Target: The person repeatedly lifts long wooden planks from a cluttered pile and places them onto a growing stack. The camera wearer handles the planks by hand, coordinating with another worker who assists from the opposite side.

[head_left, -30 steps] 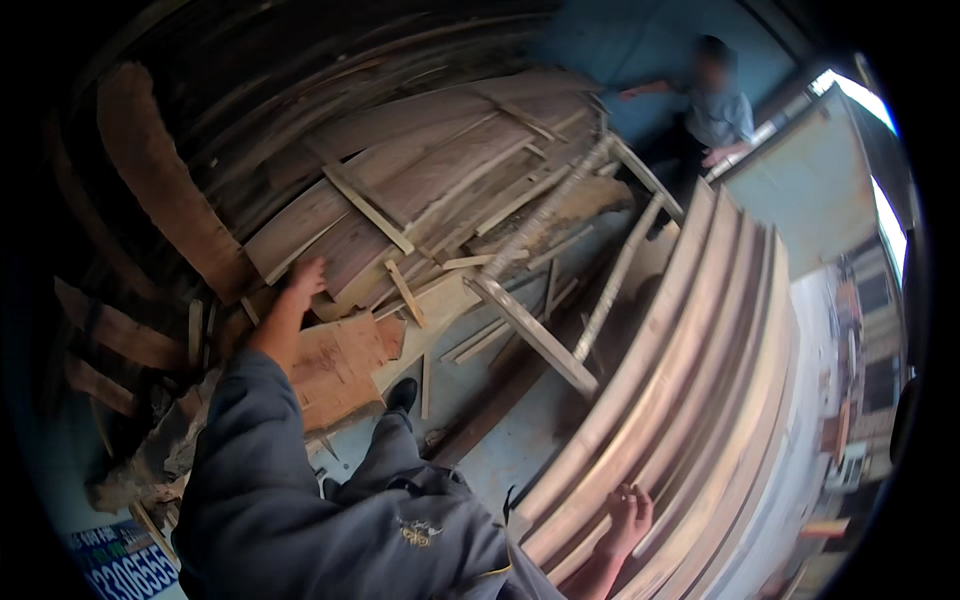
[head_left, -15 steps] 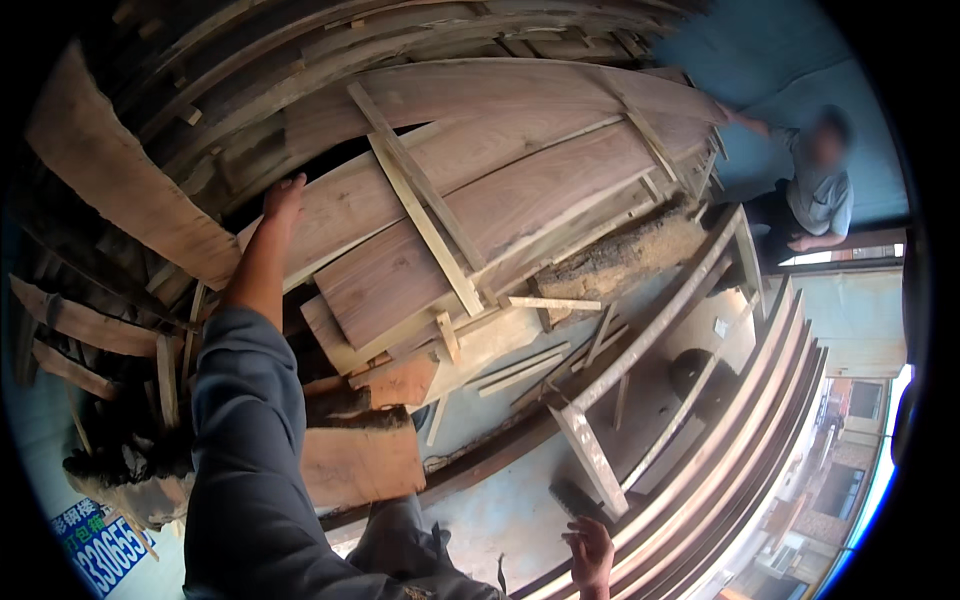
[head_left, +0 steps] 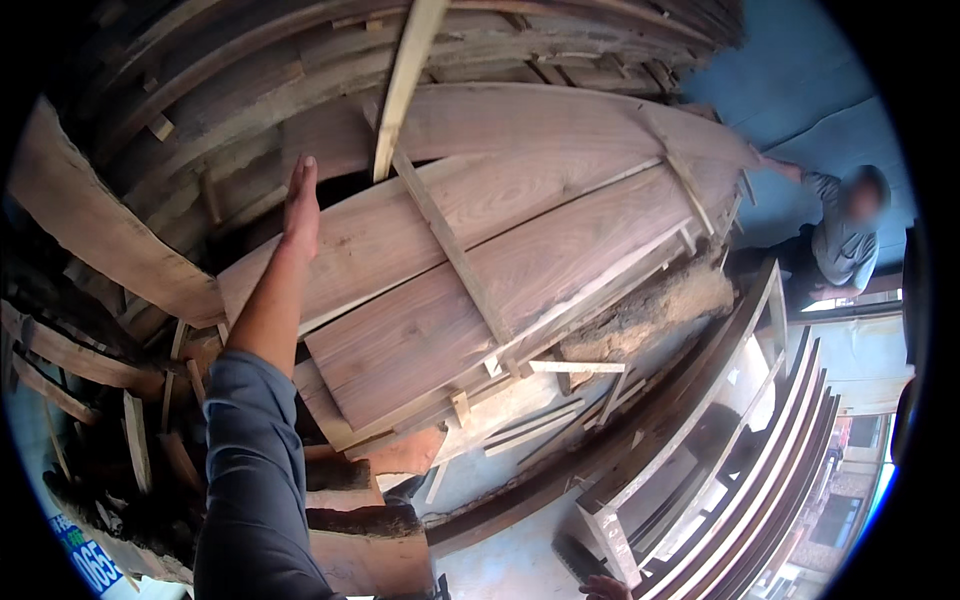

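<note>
My left hand (head_left: 302, 205) is raised over the left end of a wide reddish plank (head_left: 340, 270), fingers stretched out and holding nothing. Beyond it, a pale wood strip (head_left: 408, 85) stands tilted, its top out of view; I cannot tell whether anything supports it. A darker strip (head_left: 450, 245) lies across this plank and a second wide plank (head_left: 430, 330). Only a small part of my right hand (head_left: 606, 588) shows at the lower edge, near a metal frame leg; its grip is hidden.
At the far right a person (head_left: 840, 235) reaches one hand to the far plank's end. A bark-edged log slab (head_left: 650, 310) lies beside the stack. A metal frame (head_left: 690, 425) and leaning long boards (head_left: 760, 480) stand right. Rough slabs (head_left: 90, 220) lean at left.
The pale strip that lay across the planks is now off them, tilted up at the far side. My left hand has risen and its fingers straightened. My right hand has dropped mostly out of view.
</note>
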Motion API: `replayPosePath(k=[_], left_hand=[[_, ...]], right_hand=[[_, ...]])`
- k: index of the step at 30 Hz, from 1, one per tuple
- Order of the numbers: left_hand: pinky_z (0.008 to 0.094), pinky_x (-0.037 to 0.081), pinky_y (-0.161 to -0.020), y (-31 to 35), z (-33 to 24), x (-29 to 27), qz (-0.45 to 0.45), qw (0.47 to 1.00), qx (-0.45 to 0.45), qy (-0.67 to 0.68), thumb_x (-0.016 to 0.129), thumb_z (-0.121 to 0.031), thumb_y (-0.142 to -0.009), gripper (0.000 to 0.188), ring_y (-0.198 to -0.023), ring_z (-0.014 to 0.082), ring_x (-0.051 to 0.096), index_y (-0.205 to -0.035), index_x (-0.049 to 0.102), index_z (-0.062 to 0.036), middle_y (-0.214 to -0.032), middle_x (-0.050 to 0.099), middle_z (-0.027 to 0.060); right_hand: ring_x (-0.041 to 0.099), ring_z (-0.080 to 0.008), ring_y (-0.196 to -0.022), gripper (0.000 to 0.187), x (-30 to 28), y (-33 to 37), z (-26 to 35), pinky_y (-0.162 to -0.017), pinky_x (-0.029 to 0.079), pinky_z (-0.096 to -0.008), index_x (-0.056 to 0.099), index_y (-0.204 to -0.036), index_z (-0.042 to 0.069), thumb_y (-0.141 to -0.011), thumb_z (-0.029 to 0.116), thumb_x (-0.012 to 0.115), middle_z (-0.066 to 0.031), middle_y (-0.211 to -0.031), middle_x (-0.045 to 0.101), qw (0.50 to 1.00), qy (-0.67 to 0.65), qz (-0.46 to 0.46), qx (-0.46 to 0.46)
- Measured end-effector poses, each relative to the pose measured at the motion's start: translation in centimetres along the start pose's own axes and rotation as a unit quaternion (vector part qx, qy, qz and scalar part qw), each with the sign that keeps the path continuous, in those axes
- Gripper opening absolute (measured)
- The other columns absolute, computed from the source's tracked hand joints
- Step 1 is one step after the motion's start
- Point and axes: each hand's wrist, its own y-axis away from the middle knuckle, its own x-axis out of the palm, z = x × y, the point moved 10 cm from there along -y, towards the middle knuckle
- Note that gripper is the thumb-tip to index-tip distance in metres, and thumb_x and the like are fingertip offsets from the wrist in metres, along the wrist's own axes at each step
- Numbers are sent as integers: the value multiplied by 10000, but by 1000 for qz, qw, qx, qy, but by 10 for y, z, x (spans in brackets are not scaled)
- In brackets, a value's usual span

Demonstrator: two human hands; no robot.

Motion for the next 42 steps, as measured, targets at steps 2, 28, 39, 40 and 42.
replayPosePath(k=[2, 28, 39, 40, 42], left_hand=[[413, 96, -1269, 20, -38, 15, 40, 991, 26, 127, 472, -639, -1002, 862, -1574, 189, 116, -1640, 186, -135, -1711, 157, 70], [364, 535, -526, 117, 29, 130, 146, 944, -271, 116, 631, -89, -853, 139, -670, 231, 632, -971, 600, -22, -810, 598, 72], [396, 478, -425, 273, -63, -18, 178, 923, -333, 81, 628, -27, -830, 112, -515, 241, 571, -899, 542, -49, -756, 553, 89], [392, 483, -426, 308, -68, -37, 214, 909, -340, 112, 627, -33, -841, 150, -525, 233, 573, -966, 548, -61, -772, 557, 84], [362, 475, -432, 380, -104, -83, 173, 920, -347, 53, 623, -24, -874, 281, -566, 206, 579, -1132, 540, -100, -900, 587, 68]], right_hand=[[662, -261, -971, 279, -2, -6, 3, -828, 551, -353, 634, -1180, -51, -1008, 107, 481, -162, -1088, 678, 998, -69, -7, -1], [674, -227, -1091, 391, -2, 29, -8, -888, 595, -348, 586, -1321, -5, -937, -50, 645, -131, -1180, 693, 988, -139, 70, -14], [703, -192, -1009, 336, -38, 56, -10, -815, 576, -341, 626, -1301, 16, -967, 43, 653, -120, -1157, 730, 991, -125, 46, 14], [702, -189, -1011, 331, -38, 58, -8, -815, 577, -345, 634, -1292, 20, -963, 48, 663, -115, -1153, 733, 991, -123, 46, 24], [703, -189, -994, 334, -39, 66, -1, -814, 570, -331, 650, -1273, 26, -946, 76, 700, -107, -1134, 739, 993, -108, 32, -19]])
